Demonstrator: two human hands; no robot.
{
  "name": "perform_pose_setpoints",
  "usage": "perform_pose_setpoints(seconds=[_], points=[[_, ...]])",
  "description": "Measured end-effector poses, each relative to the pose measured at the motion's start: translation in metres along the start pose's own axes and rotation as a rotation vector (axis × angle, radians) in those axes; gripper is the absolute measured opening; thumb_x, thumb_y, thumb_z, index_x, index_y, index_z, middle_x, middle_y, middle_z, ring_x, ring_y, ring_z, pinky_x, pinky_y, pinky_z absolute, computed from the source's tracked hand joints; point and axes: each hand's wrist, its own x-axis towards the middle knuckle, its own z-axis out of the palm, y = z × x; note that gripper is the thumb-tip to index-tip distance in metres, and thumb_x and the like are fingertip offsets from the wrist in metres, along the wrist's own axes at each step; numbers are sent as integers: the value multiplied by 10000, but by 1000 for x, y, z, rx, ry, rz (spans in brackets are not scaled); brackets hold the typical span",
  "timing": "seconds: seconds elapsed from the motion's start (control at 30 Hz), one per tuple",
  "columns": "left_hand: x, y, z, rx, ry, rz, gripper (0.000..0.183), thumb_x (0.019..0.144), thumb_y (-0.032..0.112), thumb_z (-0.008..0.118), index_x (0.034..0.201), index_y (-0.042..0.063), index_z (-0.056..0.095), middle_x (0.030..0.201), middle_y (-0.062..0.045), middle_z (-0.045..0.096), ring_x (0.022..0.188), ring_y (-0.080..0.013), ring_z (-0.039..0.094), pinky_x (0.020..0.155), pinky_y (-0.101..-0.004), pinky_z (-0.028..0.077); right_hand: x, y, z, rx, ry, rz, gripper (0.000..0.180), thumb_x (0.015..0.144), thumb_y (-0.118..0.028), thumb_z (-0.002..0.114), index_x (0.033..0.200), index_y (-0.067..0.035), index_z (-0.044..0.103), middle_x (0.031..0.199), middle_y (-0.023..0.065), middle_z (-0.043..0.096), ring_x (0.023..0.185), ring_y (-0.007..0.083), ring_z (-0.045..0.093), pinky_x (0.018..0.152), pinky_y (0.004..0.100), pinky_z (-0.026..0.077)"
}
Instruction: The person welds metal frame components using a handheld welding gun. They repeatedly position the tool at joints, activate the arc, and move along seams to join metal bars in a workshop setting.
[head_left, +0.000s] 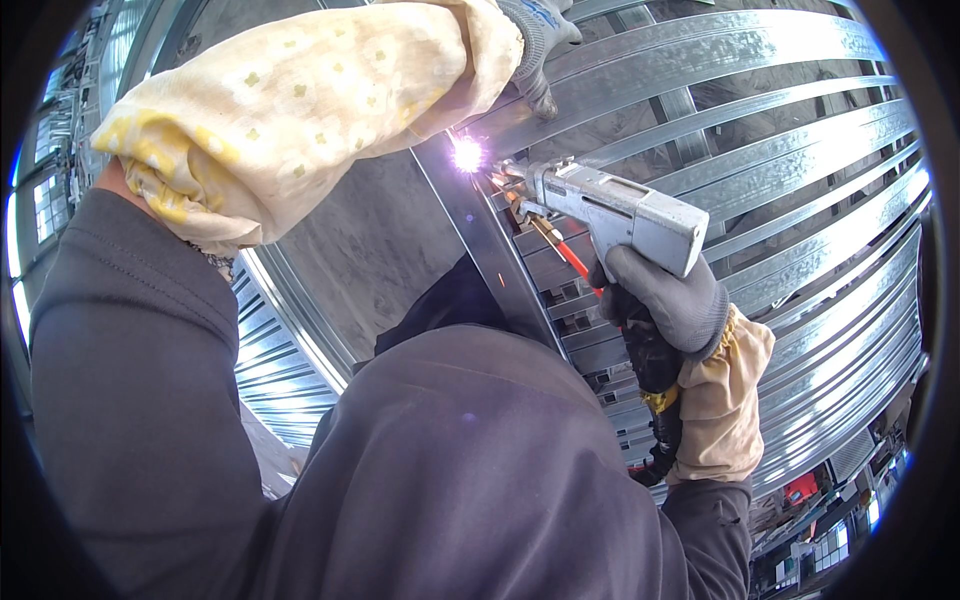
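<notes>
My right hand (660, 289), in a grey knitted glove, grips the handle of a silver welding gun (630, 214) with a black-wrapped cable (652, 360). A bright violet-white arc (468, 155) glows just beyond the gun's tip, at the edge of a dark steel beam (499, 255). Under the gun's nose runs an orange-red hose (574, 259) with a brass-coloured fitting. At the top, my left hand (544, 60), also gloved, rests with spread fingers on or just over a galvanized steel strip (600, 90); part of it is cut off by the frame. A patterned cloth sleeve cover (300, 112) wraps the left forearm.
Rows of long galvanized steel profiles (817, 277) extend to the right, with gaps between them. Ribbed metal pieces (281, 367) lie at lower left, beside a bare grey floor (367, 240). A red object (801, 489) is at the lower right edge.
</notes>
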Motion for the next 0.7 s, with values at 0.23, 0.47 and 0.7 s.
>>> perform_pose_setpoints(seconds=[0.23,0.47,0.7], points=[[-1,-1,0,-3,-2,-9,782,709,443,849,1296,-6,593,1266,-236,557,1171,-420,497,915,-542,467,-2,4,0,24,11,-4,381,997,-189,637,1320,6,590,890,50,678,714,108,661,607,267,545],[0,-1,-1,-3,-6,-10,768,719,433,845,1288,-18,594,1252,-240,564,1155,-416,508,904,-533,474,-4,7,-1,-24,15,15,429,987,-201,631,1344,27,564,917,78,693,680,122,656,606,273,548],[0,-2,-2,-12,-11,-16,755,728,423,841,1280,-29,594,1238,-244,570,1139,-412,520,893,-525,481,-7,9,1,16,27,13,425,980,-200,627,1336,24,570,927,86,690,693,132,659,615,283,551]])
